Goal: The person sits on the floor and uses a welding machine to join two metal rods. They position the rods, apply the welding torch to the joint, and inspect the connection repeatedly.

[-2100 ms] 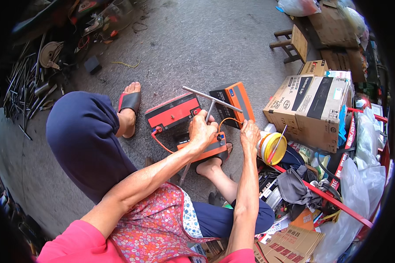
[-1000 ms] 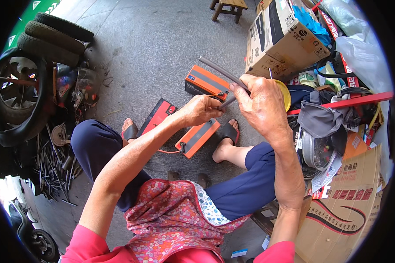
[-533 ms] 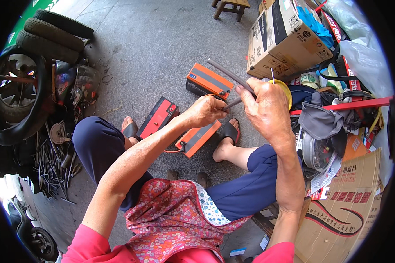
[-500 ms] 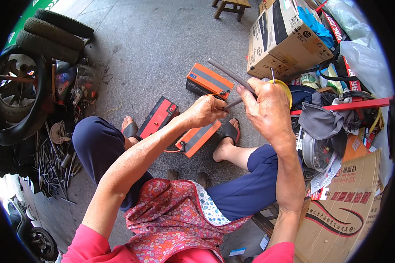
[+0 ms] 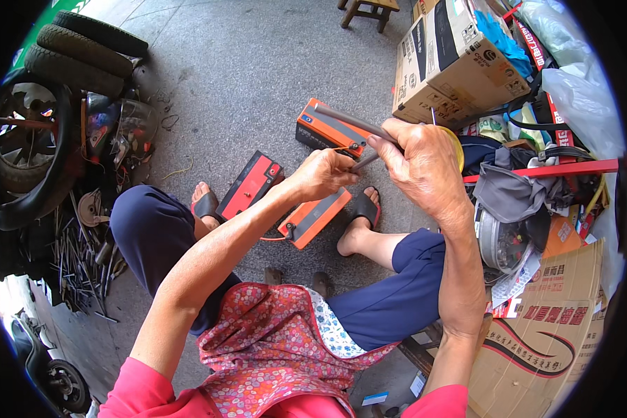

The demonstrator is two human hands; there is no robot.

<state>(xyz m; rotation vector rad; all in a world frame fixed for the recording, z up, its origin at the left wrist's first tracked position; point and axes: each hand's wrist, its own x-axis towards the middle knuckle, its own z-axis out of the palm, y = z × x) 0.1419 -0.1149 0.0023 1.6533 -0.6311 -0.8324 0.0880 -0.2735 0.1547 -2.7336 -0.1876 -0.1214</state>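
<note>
My right hand (image 5: 425,164) is closed around a dark grey rod-like length (image 5: 352,120), whose free end sticks out to the left above a battery. A second grey stretch runs from this hand down to my left hand (image 5: 324,174); whether both are one piece is hidden. The left fingertips are pinched together at its lower end. A thin orange wire runs from near these fingers to the terminal of the far orange-and-black battery (image 5: 327,125). Below the left hand lies another orange battery (image 5: 317,217), with an orange wire at its corner. A red-and-black battery (image 5: 247,184) lies left of it.
A cardboard box (image 5: 453,70) with blue gloves stands far right, beside a yellow ring (image 5: 455,146) and piled bags. Flattened cardboard (image 5: 543,334) leans at lower right. Stacked tyres (image 5: 83,52), a wheel (image 5: 31,146) and scattered metal tools (image 5: 87,254) line the left. A wooden stool (image 5: 368,14) stands behind.
The free end of the grey rod-like length has swung down and left, now over the far battery. My right hand has tilted slightly; my left hand has barely moved.
</note>
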